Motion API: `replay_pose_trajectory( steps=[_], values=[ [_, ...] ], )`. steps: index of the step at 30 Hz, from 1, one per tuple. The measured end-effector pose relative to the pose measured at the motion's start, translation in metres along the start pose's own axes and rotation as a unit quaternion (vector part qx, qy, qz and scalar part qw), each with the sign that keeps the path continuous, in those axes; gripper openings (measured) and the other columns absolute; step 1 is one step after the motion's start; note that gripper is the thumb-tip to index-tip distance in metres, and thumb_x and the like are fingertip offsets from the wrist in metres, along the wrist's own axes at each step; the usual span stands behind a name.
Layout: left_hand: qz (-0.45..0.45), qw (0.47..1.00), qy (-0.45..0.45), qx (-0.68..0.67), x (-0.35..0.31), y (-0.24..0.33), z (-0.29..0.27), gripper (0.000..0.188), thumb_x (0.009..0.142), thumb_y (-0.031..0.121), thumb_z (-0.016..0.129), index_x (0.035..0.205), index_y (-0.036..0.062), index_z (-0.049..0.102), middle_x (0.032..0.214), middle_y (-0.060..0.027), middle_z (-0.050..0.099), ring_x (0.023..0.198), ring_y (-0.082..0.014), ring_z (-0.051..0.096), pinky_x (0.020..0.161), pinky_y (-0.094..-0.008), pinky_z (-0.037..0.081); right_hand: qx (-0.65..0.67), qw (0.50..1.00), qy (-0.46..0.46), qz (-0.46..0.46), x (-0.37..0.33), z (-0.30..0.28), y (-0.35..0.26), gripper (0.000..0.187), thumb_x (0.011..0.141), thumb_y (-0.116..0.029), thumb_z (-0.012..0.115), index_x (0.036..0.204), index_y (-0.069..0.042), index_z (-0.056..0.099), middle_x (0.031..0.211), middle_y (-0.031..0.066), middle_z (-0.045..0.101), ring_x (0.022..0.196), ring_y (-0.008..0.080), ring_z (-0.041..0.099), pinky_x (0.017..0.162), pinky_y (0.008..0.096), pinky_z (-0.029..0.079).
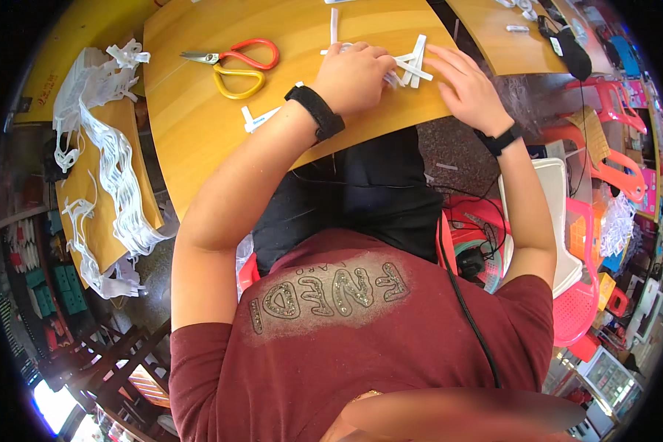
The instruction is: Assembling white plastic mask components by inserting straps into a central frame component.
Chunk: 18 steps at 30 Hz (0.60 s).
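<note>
My left hand (353, 77) rests on the wooden table (199, 132) with its fingers curled down over white strips, partly hiding them. Out past its fingertips stick several narrow white strips (415, 65), crossing one another. Just right of these, my right hand (470, 90) is held with fingers stretched out and apart, its fingertips close to the strips and nothing in its grasp. Another white strip (334, 26) lies beyond my left hand. Short white pieces (258, 119) lie beside my left forearm. Farther left are scissors (232, 66) with one red and one yellow handle, their blades pointing left.
A bundle of wavy white strips (114, 177) drapes over a lower wooden surface at the left. At the right stand another table (486, 37) holding a black object (569, 50), a white bin (552, 191) and pink plastic chairs (617, 173). A black cable (468, 317) runs down my shirt.
</note>
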<state>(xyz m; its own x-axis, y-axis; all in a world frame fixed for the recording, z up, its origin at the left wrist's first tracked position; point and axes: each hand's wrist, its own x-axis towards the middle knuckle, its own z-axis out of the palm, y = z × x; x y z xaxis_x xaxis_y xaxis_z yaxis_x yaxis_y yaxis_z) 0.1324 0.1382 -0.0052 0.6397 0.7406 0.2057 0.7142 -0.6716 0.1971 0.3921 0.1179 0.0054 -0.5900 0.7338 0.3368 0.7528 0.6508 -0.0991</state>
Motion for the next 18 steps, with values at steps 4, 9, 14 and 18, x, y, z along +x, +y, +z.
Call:
replay_pose_trajectory(
  steps=[4, 9, 14, 18],
  values=[
    [0.010, 1.000, -0.003, 0.004, 0.000, -0.002, 0.001, 0.029, 0.087, 0.017, 0.057, 0.115, 0.0129, 0.063, 0.123, -0.0034, 0.062, 0.120, -0.0253, 0.056, 0.100, -0.0504, 0.043, 0.022, 0.998, 0.024, -0.052, 0.015, 0.020, 0.008, 0.038, 0.085, -0.006, 0.058, 0.123, -0.005, 0.061, 0.130, 0.0124, 0.059, 0.122, 0.0316, 0.054, 0.104, 0.0391, 0.044],
    [-0.030, 0.995, 0.011, -0.099, 0.004, -0.014, 0.008, 0.027, 0.089, 0.015, 0.054, 0.114, 0.0114, 0.062, 0.117, -0.0084, 0.065, 0.114, -0.0288, 0.059, 0.096, -0.0469, 0.046, 0.095, 0.995, 0.020, -0.023, -0.007, 0.015, 0.005, 0.025, 0.082, -0.007, 0.067, 0.107, -0.005, 0.069, 0.109, 0.0098, 0.065, 0.105, 0.0287, 0.062, 0.091, 0.0375, 0.050],
    [-0.057, 0.995, -0.003, -0.078, 0.010, -0.011, 0.012, 0.028, 0.090, 0.017, 0.055, 0.117, 0.0132, 0.062, 0.118, -0.0070, 0.065, 0.117, -0.0269, 0.057, 0.097, -0.0527, 0.043, 0.143, 0.988, 0.051, 0.005, -0.042, 0.002, -0.012, 0.022, 0.081, -0.004, 0.070, 0.103, -0.004, 0.071, 0.092, 0.0077, 0.067, 0.090, 0.0241, 0.064, 0.080, 0.0340, 0.051],
    [-0.013, 0.997, 0.077, -0.028, 0.002, -0.016, 0.024, 0.032, 0.089, 0.019, 0.056, 0.121, 0.0154, 0.062, 0.131, -0.0064, 0.060, 0.130, -0.0258, 0.048, 0.103, -0.0629, 0.035, 0.498, 0.826, 0.002, 0.263, -0.056, -0.013, -0.045, 0.019, 0.094, -0.014, 0.065, 0.102, 0.002, 0.071, 0.089, 0.0032, 0.068, 0.084, 0.0093, 0.060, 0.076, 0.0278, 0.048]
  ],
)
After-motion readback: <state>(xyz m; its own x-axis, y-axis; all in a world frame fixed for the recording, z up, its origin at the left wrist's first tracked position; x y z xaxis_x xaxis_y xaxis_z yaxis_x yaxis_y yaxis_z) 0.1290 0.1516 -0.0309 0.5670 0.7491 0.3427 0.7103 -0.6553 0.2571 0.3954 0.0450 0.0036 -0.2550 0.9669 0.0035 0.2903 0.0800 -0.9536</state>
